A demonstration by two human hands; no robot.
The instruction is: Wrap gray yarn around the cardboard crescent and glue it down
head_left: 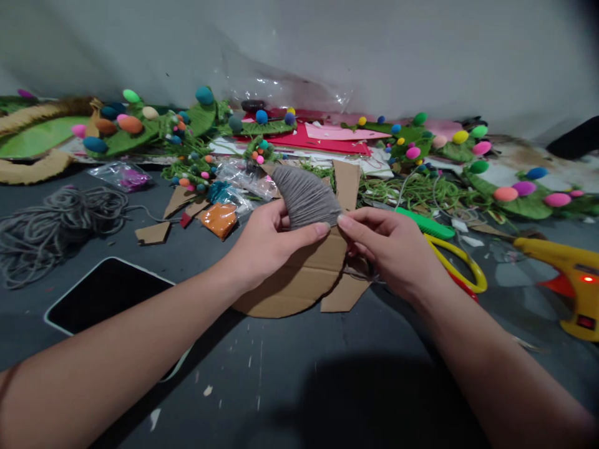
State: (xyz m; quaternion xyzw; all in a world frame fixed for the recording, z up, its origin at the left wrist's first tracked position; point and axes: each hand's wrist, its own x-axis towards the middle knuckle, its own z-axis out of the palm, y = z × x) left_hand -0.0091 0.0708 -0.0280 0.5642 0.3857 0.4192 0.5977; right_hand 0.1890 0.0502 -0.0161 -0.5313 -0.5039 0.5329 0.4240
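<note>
A rounded piece of brown cardboard (pixel 290 284) is held up over the dark table. Tightly laid grey yarn (pixel 306 198) covers its upper part in a curved, fan-like band. My left hand (pixel 276 237) grips the cardboard from the left, thumb pressed along the lower edge of the wrapping, other fingers partly hidden behind. At the right end of the wrapping, my right hand (pixel 386 240) pinches the yarn against the cardboard edge between thumb and forefinger. Its other fingers are curled, and a loose strand shows below them.
A heap of grey yarn (pixel 60 227) and a phone (pixel 112 293) lie left. Scissors with yellow handles (pixel 461 262) and a yellow glue gun (pixel 561 262), its red light on, lie right. Cardboard scraps (pixel 153 233), bead packets (pixel 219 219) and green leaf decorations (pixel 515 193) are spread behind.
</note>
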